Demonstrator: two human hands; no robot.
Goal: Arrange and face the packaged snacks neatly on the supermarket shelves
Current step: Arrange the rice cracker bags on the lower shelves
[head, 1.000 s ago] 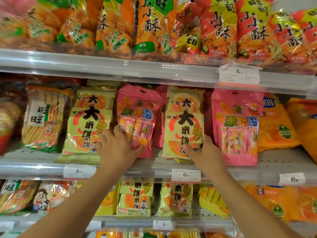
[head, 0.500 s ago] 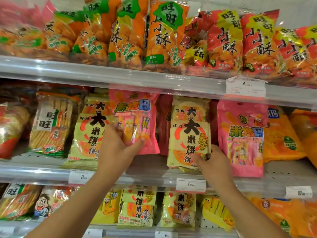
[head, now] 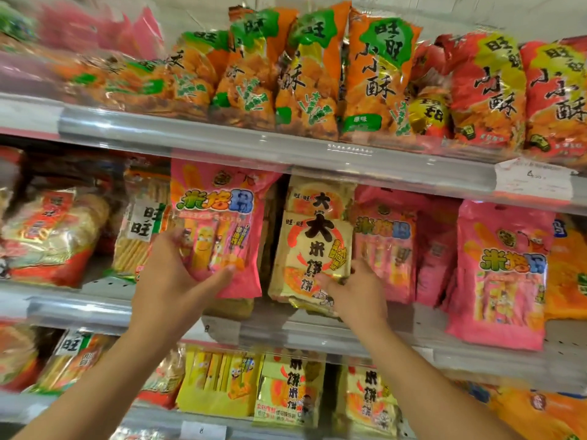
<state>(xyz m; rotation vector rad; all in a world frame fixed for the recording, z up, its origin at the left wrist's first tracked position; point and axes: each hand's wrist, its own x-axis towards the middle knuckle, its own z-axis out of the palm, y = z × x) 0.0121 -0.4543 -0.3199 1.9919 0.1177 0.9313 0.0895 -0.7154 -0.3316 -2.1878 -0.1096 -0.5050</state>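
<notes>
My left hand (head: 173, 281) grips a pink snack bag (head: 219, 223) by its lower part and holds it upright, lifted off the middle shelf (head: 95, 309) in front of other packs. My right hand (head: 355, 293) holds the bottom corner of a pale yellow rice-cracker pack (head: 314, 249) that stands on the same shelf, with a second identical pack behind it. More pink bags (head: 386, 242) stand just right of the yellow pack, and another pink bag (head: 505, 274) stands further right.
The top shelf (head: 254, 144) carries a row of orange and red snack bags (head: 378, 77). A clear cracker pack (head: 143, 230) sits left of my left hand. The lower shelf holds yellow packs (head: 286, 392). A price tag (head: 533, 182) hangs at the upper right.
My left hand has lifted the pink bag off the shelf and moved it left. My right hand has slid the yellow pack left. The camera has tilted upward.
</notes>
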